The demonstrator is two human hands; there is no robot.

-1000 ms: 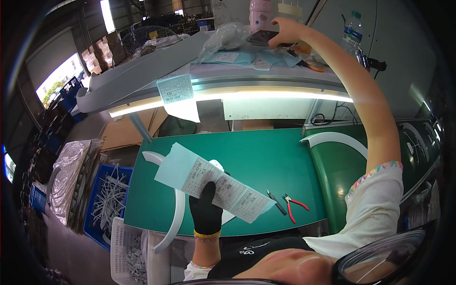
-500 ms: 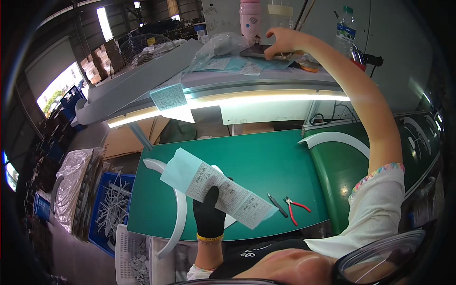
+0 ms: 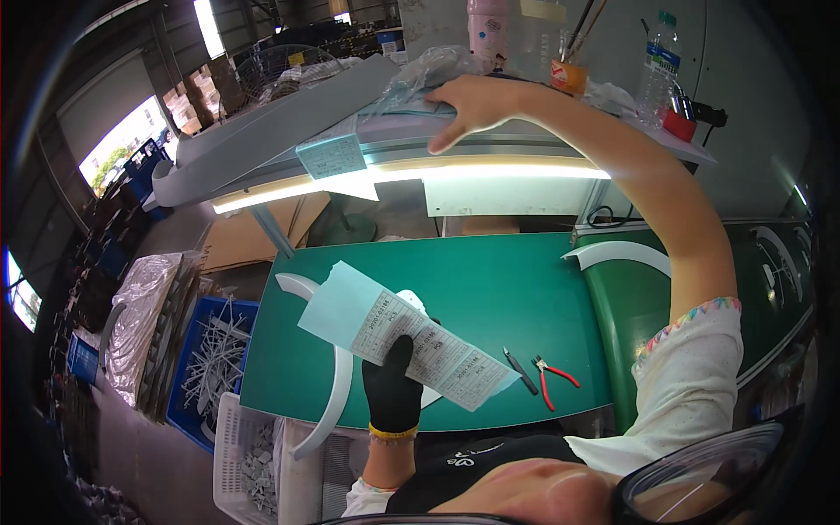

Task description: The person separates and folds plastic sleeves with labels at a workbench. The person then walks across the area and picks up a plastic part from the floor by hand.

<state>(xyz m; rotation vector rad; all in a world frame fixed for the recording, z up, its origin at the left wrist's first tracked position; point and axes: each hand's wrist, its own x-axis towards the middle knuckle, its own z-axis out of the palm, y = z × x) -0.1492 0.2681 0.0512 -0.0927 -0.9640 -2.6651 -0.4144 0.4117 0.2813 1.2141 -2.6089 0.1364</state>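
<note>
My left hand (image 3: 394, 385), in a black glove, pinches a strip of pale blue-backed printed labels (image 3: 350, 311) above the green tabletop (image 3: 472, 271). Beneath the strip a white part (image 3: 413, 301) peeks out, mostly covered. My right hand (image 3: 481, 103) is bare and stretched over the raised shelf, fingers apart, palm down. It holds nothing that I can see. Its fingertips are near a see-through plastic bag (image 3: 433, 72) and some pale blue paper. A curved white plastic piece (image 3: 337, 394) lies left of my gloved hand. Red-handled nippers (image 3: 551, 381) and a dark slim tool (image 3: 521, 371) rest to the right.
A lit tube (image 3: 490, 168) runs under the shelf's front edge. On the shelf stand a pink bottle (image 3: 487, 31) and a water bottle (image 3: 661, 66). At the left are a blue bin (image 3: 184, 411) of thin white parts and a white basket (image 3: 229, 472). Another curved piece (image 3: 626, 254) lies right.
My right hand has moved left along the shelf, away from a dark flat object, and its fingers have spread. My left hand still holds the labels. The whole view has shifted slightly.
</note>
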